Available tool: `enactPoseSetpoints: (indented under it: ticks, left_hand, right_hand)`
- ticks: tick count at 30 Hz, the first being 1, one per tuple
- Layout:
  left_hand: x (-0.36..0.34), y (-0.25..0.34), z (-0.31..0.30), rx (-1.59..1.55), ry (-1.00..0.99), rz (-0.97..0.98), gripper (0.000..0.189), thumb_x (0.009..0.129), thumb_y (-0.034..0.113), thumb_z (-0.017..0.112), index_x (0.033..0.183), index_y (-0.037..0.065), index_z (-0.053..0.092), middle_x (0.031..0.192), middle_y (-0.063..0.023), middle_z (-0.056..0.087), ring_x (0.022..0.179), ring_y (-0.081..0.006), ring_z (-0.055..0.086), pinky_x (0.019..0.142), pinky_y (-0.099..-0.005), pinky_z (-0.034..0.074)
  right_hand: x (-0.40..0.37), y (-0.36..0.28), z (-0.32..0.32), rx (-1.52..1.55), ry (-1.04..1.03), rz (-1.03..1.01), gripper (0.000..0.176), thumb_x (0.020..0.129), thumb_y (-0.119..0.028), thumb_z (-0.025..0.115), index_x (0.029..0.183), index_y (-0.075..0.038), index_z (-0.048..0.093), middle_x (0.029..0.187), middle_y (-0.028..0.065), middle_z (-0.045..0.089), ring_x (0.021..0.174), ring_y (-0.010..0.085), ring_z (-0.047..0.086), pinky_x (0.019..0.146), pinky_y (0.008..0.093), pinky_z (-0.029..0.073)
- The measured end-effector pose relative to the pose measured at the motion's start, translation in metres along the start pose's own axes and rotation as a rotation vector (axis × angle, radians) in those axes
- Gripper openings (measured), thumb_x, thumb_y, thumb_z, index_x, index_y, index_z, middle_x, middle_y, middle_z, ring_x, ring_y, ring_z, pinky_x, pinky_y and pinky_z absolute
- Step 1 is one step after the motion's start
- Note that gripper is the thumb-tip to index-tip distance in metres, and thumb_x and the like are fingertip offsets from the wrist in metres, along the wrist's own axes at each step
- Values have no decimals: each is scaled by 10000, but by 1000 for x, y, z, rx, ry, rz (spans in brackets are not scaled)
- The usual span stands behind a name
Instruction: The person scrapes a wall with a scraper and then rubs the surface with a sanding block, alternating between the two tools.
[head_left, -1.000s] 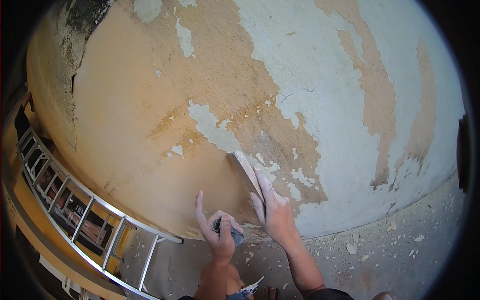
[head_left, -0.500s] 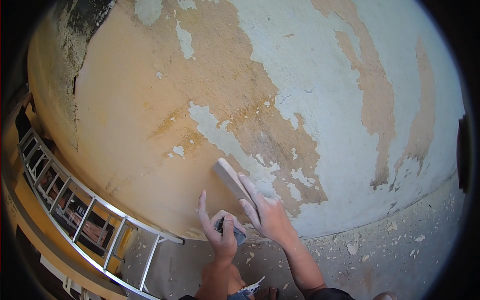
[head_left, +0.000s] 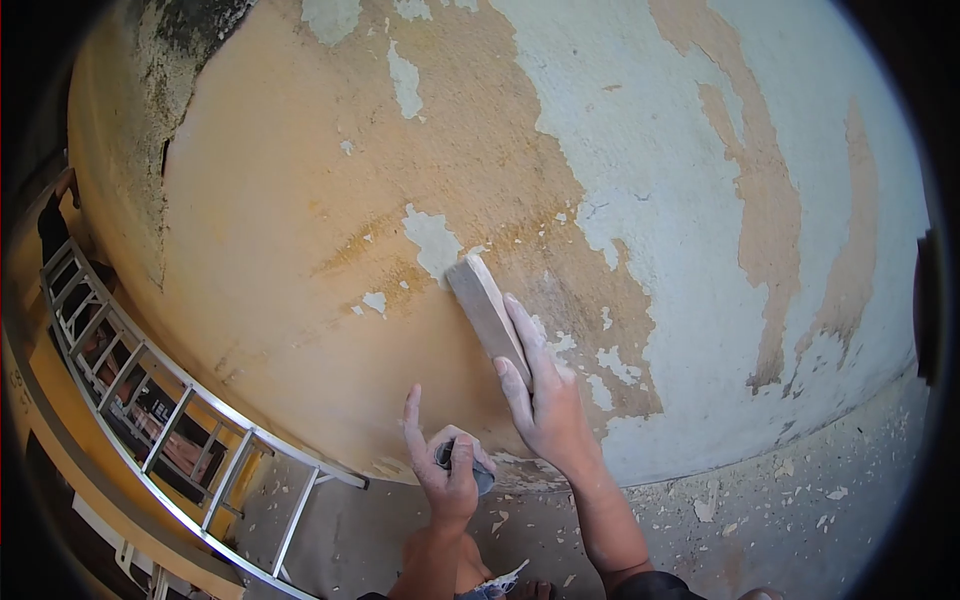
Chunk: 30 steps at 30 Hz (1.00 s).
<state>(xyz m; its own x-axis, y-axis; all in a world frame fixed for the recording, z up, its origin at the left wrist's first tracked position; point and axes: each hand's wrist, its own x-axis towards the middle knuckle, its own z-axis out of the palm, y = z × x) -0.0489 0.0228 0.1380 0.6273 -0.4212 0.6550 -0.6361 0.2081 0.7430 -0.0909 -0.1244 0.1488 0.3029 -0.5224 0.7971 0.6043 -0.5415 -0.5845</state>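
Observation:
My right hand [head_left: 555,415] grips a long, pale rectangular block, like a sanding block [head_left: 488,318]. The block's far end lies against the wall [head_left: 290,250], over peeling paint with pale and tan patches. White dust coats the fingers. Lower and to the left, my left hand [head_left: 442,485] is closed around a small dark grey object with a rounded end [head_left: 484,479]; its kind is hard to make out. One finger of that hand points up, and it stays apart from the block.
An aluminium ladder [head_left: 240,470] stands at the left along the wall. Behind its rungs another person [head_left: 180,450] is partly visible. Paint flakes [head_left: 705,508] litter the grey floor [head_left: 640,570]. Dark, crumbling plaster [head_left: 165,90] shows at upper left.
My right hand has pushed the block up the wall, covering part of the pale bare patch. My left hand has hardly moved, and the view has shifted slightly.

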Motion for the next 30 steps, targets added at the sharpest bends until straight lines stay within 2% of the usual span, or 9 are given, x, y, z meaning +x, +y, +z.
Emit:
enactPoseSetpoints:
  ticks: [5, 9, 11, 16, 19, 22, 24, 27, 30]
  left_hand:
    - [3, -3, -1, 8, 24, -25, 750, 913, -15, 449, 1560, 39, 74, 627, -52, 561, 504, -126, 543, 550, -268, 502]
    - [3, -5, -5, -3, 10, -26, 745, 922, -18, 451, 1563, 53, 78, 621, -56, 558, 502, -123, 541, 551, -262, 497]
    - [4, -5, -4, -22, 8, -25, 743, 923, -21, 450, 1563, 53, 79, 625, -56, 558, 506, -122, 540, 553, -261, 496]
    - [1, -4, -2, -41, 16, -31, 742, 923, -21, 450, 1562, 53, 79, 637, -57, 561, 520, -122, 539, 554, -259, 491]
    - [1, -5, 0, -18, -20, -25, 739, 923, -19, 447, 1561, 57, 82, 641, -60, 560, 527, -125, 543, 554, -261, 493]
    - [0, -5, 0, 5, -16, -35, 739, 921, -19, 446, 1561, 63, 86, 639, -64, 560, 525, -126, 542, 550, -264, 495]
    - [1, -5, -1, 24, -20, -37, 742, 916, -20, 444, 1562, 67, 88, 636, -67, 558, 521, -127, 540, 551, -270, 500]
    - [2, -5, 0, 32, -29, -17, 744, 915, -15, 447, 1561, 66, 87, 638, -67, 558, 516, -128, 535, 553, -277, 507]
    - [1, -8, 0, -14, -6, -37, 741, 915, -11, 448, 1559, 58, 89, 643, -67, 558, 512, -126, 532, 554, -278, 515]
  right_hand:
    - [24, -19, 10, 90, 338, 176, 590, 1004, -139, 510, 1532, -8, 283, 1217, 303, 627, 859, 358, 722, 720, 418, 557]
    - [21, -12, 5, 10, 427, -12, 581, 1017, -145, 485, 1539, -7, 271, 1237, 287, 627, 761, 299, 719, 624, 381, 554]
    - [17, -17, 3, -202, -25, -65, 586, 990, -91, 520, 1517, 24, 290, 1146, 318, 646, 779, 384, 719, 656, 429, 582]
    - [19, 3, 9, 6, 242, -39, 610, 976, -101, 560, 1534, -70, 316, 1270, 305, 591, 895, 428, 695, 724, 456, 569]
    - [26, 4, 9, -132, -140, -60, 618, 976, -123, 570, 1541, -122, 320, 1191, 293, 631, 915, 440, 682, 730, 463, 562]
    - [34, 4, 29, 11, 209, -174, 618, 981, -151, 567, 1546, -177, 317, 1019, 283, 677, 870, 458, 670, 726, 483, 551]
    - [37, -11, 27, -95, -244, -15, 619, 984, -161, 563, 1548, -212, 314, 885, 265, 680, 818, 467, 657, 707, 496, 541]
    - [35, -6, 37, 19, 59, -62, 630, 979, -148, 567, 1551, -206, 308, 867, 264, 675, 791, 477, 645, 694, 495, 541]
    - [23, -4, 6, -91, -132, -30, 630, 978, -138, 569, 1549, -151, 304, 917, 275, 678, 788, 462, 659, 670, 476, 546]
